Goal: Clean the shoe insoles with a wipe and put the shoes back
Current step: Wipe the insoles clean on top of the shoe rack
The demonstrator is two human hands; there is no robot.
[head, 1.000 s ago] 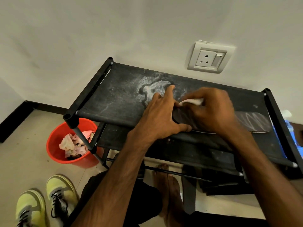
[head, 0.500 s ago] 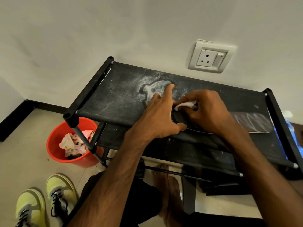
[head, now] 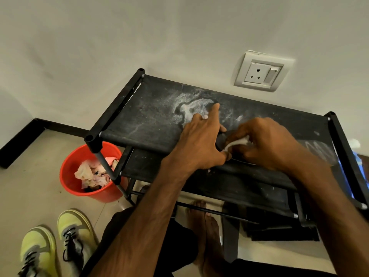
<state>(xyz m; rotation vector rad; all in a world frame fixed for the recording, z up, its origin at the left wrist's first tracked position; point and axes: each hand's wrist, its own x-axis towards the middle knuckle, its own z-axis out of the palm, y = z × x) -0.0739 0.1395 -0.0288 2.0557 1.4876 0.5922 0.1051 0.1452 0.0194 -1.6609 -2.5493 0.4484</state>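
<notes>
The black fabric shoe rack (head: 139, 124) stood against a plain pale wall (head: 139, 37), with a white switched socket (head: 259, 73) set just above its far right side. Its top shelf was dusty, with a whitish smear towards the middle. On the tiled floor (head: 30, 186) at the rack's near left corner sat a red bucket (head: 69, 176) holding crumpled tissues (head: 91, 174). Nearer and further left stood a pair of yellow-green sneakers (head: 73, 234), toes pointing away from the wall.

The insole (head: 317, 149) lay flat along the near edge of the top shelf, its long axis running left to right. Its left end was under the hands and its right end reached close to the rack's right post. It was dark and thin, and the right part showed pale, wet-looking zigzag streaks, though that end was blurred.

The left hand (head: 199, 142) was spread, with straight fingers resting on the shelf and the insole's left end and the thumb at its near edge. The right hand (head: 265, 144) had its grip bunched, pinching a crumpled white wipe (head: 237, 142) down against the insole just beside the left hand.
</notes>
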